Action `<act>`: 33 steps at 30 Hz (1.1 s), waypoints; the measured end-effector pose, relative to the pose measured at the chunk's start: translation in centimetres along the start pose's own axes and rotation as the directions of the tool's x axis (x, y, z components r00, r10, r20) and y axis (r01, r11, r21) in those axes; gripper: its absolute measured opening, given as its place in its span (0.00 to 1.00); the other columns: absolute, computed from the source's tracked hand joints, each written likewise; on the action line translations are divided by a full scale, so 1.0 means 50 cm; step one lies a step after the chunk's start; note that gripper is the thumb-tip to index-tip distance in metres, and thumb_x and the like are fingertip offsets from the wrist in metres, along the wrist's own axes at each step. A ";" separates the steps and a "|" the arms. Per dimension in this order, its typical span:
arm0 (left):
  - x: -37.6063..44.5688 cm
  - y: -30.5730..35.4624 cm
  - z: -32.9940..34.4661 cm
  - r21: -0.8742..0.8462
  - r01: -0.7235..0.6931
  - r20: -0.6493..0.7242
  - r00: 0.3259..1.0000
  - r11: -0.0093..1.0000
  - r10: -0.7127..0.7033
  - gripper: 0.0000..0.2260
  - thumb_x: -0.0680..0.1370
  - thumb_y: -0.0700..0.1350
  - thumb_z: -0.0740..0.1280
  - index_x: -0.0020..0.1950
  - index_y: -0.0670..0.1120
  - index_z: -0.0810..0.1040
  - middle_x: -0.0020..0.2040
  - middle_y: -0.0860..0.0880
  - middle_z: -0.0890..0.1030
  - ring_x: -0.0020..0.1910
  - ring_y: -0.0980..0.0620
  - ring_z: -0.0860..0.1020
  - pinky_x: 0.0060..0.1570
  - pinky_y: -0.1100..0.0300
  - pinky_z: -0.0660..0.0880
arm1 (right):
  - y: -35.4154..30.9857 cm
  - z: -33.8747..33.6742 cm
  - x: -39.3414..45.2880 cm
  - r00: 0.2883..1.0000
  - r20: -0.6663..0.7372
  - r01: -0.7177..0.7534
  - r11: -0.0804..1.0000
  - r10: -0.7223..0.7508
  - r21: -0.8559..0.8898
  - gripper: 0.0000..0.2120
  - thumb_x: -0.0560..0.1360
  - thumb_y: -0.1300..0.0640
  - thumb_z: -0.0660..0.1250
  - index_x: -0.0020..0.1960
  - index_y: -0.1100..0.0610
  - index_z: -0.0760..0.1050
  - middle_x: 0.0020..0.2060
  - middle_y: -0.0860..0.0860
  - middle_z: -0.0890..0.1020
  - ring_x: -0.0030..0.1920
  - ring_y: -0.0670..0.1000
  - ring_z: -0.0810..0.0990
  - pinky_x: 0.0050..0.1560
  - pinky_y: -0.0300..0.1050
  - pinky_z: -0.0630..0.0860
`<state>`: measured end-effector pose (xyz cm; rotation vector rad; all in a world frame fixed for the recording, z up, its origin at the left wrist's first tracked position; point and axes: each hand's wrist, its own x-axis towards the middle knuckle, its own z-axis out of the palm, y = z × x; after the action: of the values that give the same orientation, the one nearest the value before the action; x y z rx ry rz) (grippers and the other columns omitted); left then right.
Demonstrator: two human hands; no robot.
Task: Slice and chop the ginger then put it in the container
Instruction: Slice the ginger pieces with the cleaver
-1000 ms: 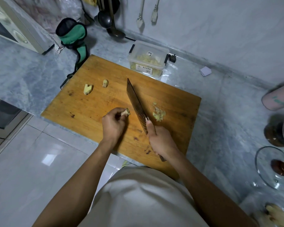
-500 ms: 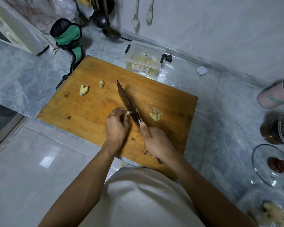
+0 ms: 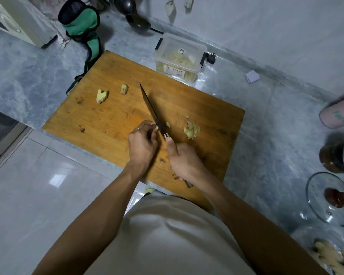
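Note:
On the wooden cutting board [image 3: 115,116], my left hand [image 3: 142,144] pinches a small ginger piece [image 3: 157,128] against the wood. My right hand [image 3: 184,161] grips the handle of a dark knife [image 3: 152,111], whose blade lies down on the board right beside my left fingertips. A fresh slice [image 3: 167,124] sits just right of the blade. A small pile of ginger slices [image 3: 191,130] lies further right. Two uncut ginger chunks [image 3: 102,95] [image 3: 124,88] rest at the board's far left. The clear plastic container [image 3: 180,58], holding ginger, stands behind the board.
A green and black pouch [image 3: 81,26] and a ladle [image 3: 133,14] stand at the back left. To the right are a pink can [image 3: 338,114], a dark jar [image 3: 334,157], a glass lid [image 3: 330,197] and a bag of ginger [image 3: 330,257]. The counter edge runs near my body.
The knife swung left from beside the pile and came down against the ginger piece under my left fingers, leaving a new slice to the right of the blade.

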<state>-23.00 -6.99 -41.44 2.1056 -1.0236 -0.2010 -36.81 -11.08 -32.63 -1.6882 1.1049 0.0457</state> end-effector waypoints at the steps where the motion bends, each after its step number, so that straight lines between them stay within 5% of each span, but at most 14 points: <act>1: 0.000 0.000 0.000 -0.005 0.006 -0.004 1.000 1.000 -0.006 0.07 0.77 0.36 0.66 0.51 0.38 0.83 0.53 0.45 0.83 0.44 0.46 0.81 0.46 0.69 0.70 | 0.002 0.004 0.001 1.000 -0.007 0.004 1.000 -0.004 -0.008 0.30 0.85 0.40 0.47 0.28 0.53 0.64 0.16 0.46 0.67 0.18 0.43 0.66 0.31 0.46 0.71; 7: -0.001 0.004 -0.003 -0.067 0.047 -0.033 0.998 0.997 -0.049 0.07 0.76 0.35 0.68 0.52 0.39 0.84 0.54 0.46 0.84 0.48 0.49 0.82 0.52 0.71 0.71 | 0.009 0.006 0.004 0.998 -0.049 0.029 0.999 -0.030 -0.021 0.31 0.85 0.41 0.48 0.28 0.54 0.64 0.20 0.47 0.68 0.22 0.47 0.69 0.30 0.47 0.70; 12: -0.003 0.009 -0.005 -0.101 0.085 -0.041 0.995 0.991 -0.089 0.08 0.76 0.35 0.69 0.53 0.40 0.84 0.54 0.47 0.84 0.50 0.49 0.81 0.53 0.70 0.71 | 0.024 -0.014 -0.001 0.995 -0.081 -0.042 0.994 0.051 0.105 0.28 0.85 0.39 0.48 0.31 0.53 0.65 0.19 0.45 0.67 0.20 0.46 0.66 0.22 0.38 0.65; 15: -0.003 0.005 -0.007 -0.122 0.105 -0.036 0.993 0.987 -0.110 0.07 0.76 0.35 0.70 0.53 0.40 0.84 0.54 0.47 0.84 0.50 0.51 0.81 0.53 0.72 0.69 | 0.039 -0.029 -0.012 0.989 -0.102 -0.085 0.982 0.103 0.170 0.27 0.84 0.37 0.48 0.35 0.53 0.66 0.20 0.44 0.65 0.21 0.47 0.65 0.25 0.40 0.64; 24: 0.023 -0.001 -0.023 -0.177 0.242 0.053 0.970 0.954 -0.236 0.03 0.74 0.43 0.75 0.46 0.46 0.84 0.45 0.50 0.84 0.45 0.54 0.81 0.51 0.61 0.76 | 0.051 -0.038 -0.021 0.994 -0.079 -0.068 0.987 0.080 0.145 0.29 0.82 0.34 0.49 0.39 0.56 0.69 0.25 0.51 0.69 0.23 0.51 0.69 0.29 0.46 0.68; 29: 0.044 -0.006 -0.029 -0.257 0.434 0.130 0.901 0.864 -0.414 0.08 0.74 0.44 0.76 0.52 0.45 0.85 0.42 0.48 0.84 0.37 0.59 0.77 0.40 0.72 0.71 | 0.049 -0.039 -0.027 0.995 -0.074 -0.052 0.987 0.064 0.152 0.29 0.83 0.36 0.50 0.37 0.57 0.69 0.23 0.51 0.70 0.21 0.51 0.70 0.25 0.43 0.68; 33: 0.027 0.004 -0.016 -0.245 0.337 0.062 0.941 0.909 -0.332 0.07 0.74 0.44 0.75 0.51 0.45 0.87 0.46 0.51 0.85 0.41 0.60 0.80 0.42 0.76 0.71 | 0.041 -0.039 -0.037 0.997 -0.069 -0.011 0.990 0.022 0.143 0.28 0.84 0.37 0.50 0.39 0.57 0.70 0.26 0.54 0.70 0.22 0.50 0.69 0.25 0.42 0.67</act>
<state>-21.87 -7.60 -40.53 2.0312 -0.6010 -0.4961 -40.19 -11.41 -32.33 -1.5628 1.1473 -0.0810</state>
